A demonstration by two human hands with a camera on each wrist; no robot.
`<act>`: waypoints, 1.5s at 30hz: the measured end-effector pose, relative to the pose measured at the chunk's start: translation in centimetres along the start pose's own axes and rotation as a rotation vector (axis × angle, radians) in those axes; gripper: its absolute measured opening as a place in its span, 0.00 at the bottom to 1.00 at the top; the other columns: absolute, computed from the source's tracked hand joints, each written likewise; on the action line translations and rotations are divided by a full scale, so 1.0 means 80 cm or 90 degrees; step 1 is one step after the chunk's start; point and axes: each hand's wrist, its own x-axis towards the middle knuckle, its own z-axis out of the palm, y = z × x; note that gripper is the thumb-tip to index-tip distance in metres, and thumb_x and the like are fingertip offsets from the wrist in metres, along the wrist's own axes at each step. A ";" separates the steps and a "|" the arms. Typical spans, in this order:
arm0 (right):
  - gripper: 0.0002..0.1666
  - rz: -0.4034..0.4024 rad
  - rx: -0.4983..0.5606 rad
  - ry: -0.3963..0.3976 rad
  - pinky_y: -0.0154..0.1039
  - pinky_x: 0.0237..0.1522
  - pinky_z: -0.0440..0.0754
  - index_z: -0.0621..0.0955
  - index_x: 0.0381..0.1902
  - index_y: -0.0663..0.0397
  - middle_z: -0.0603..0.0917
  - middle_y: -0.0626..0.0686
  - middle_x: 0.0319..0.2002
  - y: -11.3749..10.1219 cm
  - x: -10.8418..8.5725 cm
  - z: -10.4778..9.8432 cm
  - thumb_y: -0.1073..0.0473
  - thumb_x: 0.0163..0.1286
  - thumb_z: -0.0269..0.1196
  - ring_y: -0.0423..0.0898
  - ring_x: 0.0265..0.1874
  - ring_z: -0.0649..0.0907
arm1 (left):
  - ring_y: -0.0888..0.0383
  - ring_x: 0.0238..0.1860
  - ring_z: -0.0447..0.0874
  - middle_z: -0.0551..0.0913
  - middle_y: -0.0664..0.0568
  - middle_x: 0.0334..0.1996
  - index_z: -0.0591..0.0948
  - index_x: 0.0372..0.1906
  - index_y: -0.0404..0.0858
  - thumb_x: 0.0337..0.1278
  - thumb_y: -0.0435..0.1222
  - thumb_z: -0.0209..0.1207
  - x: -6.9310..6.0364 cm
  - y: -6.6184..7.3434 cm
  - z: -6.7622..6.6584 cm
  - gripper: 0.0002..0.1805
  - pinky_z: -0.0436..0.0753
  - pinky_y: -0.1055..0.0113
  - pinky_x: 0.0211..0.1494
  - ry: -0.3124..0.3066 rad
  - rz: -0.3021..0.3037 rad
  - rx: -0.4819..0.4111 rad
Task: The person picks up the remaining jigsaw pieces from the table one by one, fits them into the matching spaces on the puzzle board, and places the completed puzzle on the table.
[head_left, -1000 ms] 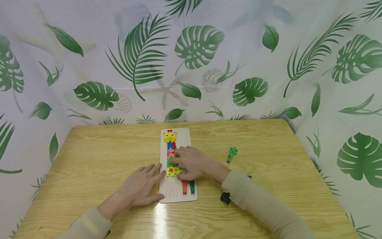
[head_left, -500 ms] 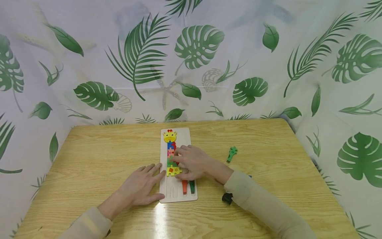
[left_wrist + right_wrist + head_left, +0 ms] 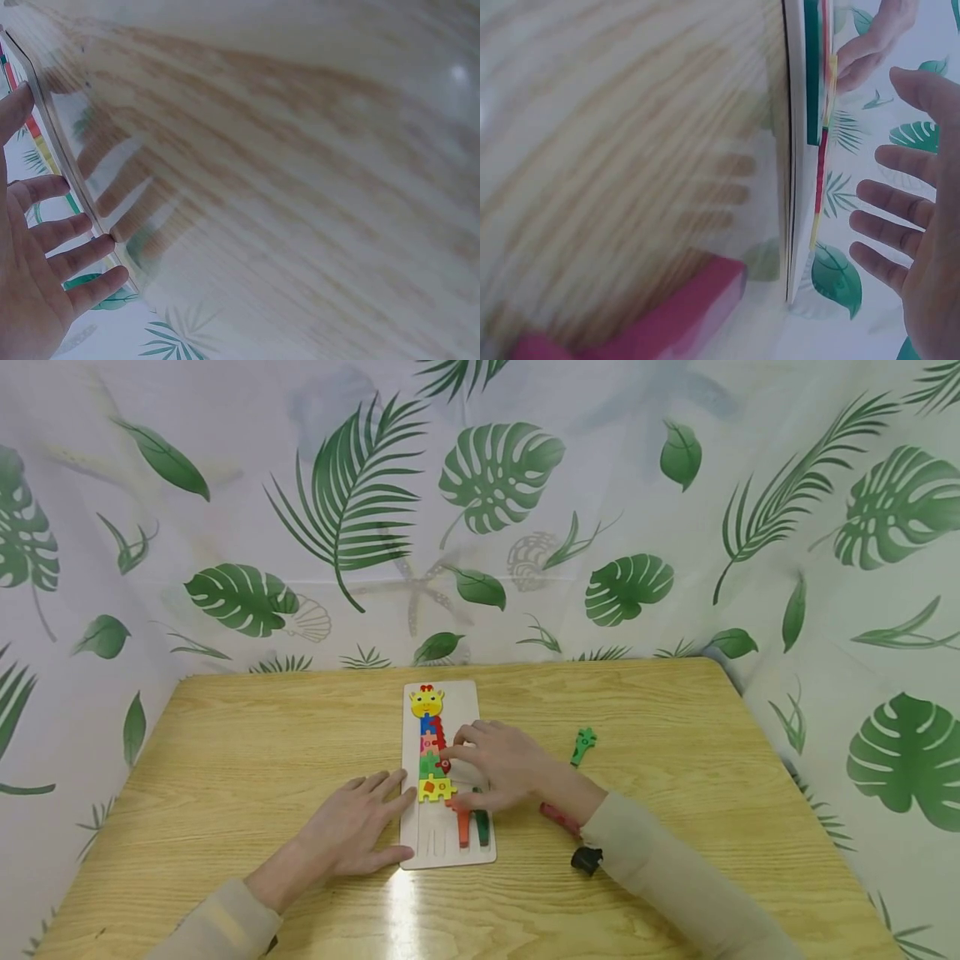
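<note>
A pale puzzle board (image 3: 459, 702) lies on the table, holding a giraffe's yellow head (image 3: 427, 702), a column of blue, pink, green and yellow pieces, a red piece (image 3: 441, 737) along their right side, and orange (image 3: 463, 828) and dark green (image 3: 482, 828) leg pieces lower down. My left hand (image 3: 348, 827) rests with spread fingers at the board's left edge; its fingertips touch that edge in the left wrist view. Over the board's right side hovers my right hand (image 3: 506, 767), fingers apart and holding nothing, as the right wrist view of the hand (image 3: 930, 217) shows.
To the right of the board, a green piece (image 3: 583, 746) lies on the table (image 3: 675, 735), with a dark pink piece (image 3: 558, 817) partly under my right forearm. A black band or object (image 3: 587, 860) sits at the right wrist. A leaf-printed cloth (image 3: 555, 602) hangs behind.
My right hand has shifted to the right, uncovering the red piece beside the column. The dark pink piece has come into view below the forearm. My left hand has stayed in place.
</note>
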 end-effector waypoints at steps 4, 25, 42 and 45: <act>0.40 0.012 0.000 0.013 0.49 0.64 0.85 0.81 0.69 0.41 0.83 0.50 0.60 0.006 -0.007 0.002 0.25 0.69 0.58 0.49 0.58 0.81 | 0.39 0.76 0.73 0.68 0.40 0.80 0.72 0.78 0.44 0.68 0.70 0.52 0.000 0.000 -0.001 0.45 0.78 0.44 0.76 -0.004 -0.002 -0.004; 0.39 0.038 0.016 0.046 0.53 0.64 0.84 0.81 0.69 0.46 0.84 0.53 0.61 0.018 -0.040 -0.016 0.31 0.68 0.64 0.52 0.60 0.82 | 0.39 0.76 0.73 0.69 0.40 0.80 0.72 0.78 0.44 0.68 0.70 0.52 0.000 -0.001 0.000 0.45 0.78 0.44 0.76 -0.004 -0.006 -0.007; 0.38 0.053 0.021 0.122 0.53 0.58 0.86 0.81 0.68 0.47 0.85 0.53 0.57 0.035 -0.082 -0.017 0.33 0.67 0.67 0.51 0.56 0.84 | 0.39 0.76 0.74 0.69 0.40 0.80 0.71 0.78 0.44 0.68 0.69 0.53 0.001 0.000 -0.002 0.45 0.78 0.44 0.76 0.003 -0.001 0.000; 0.37 0.057 0.019 0.122 0.54 0.59 0.85 0.81 0.68 0.47 0.85 0.53 0.57 0.038 -0.086 -0.015 0.34 0.68 0.67 0.51 0.56 0.84 | 0.38 0.76 0.74 0.69 0.40 0.80 0.71 0.78 0.44 0.68 0.69 0.53 0.001 -0.001 -0.002 0.45 0.78 0.44 0.76 0.001 0.000 -0.003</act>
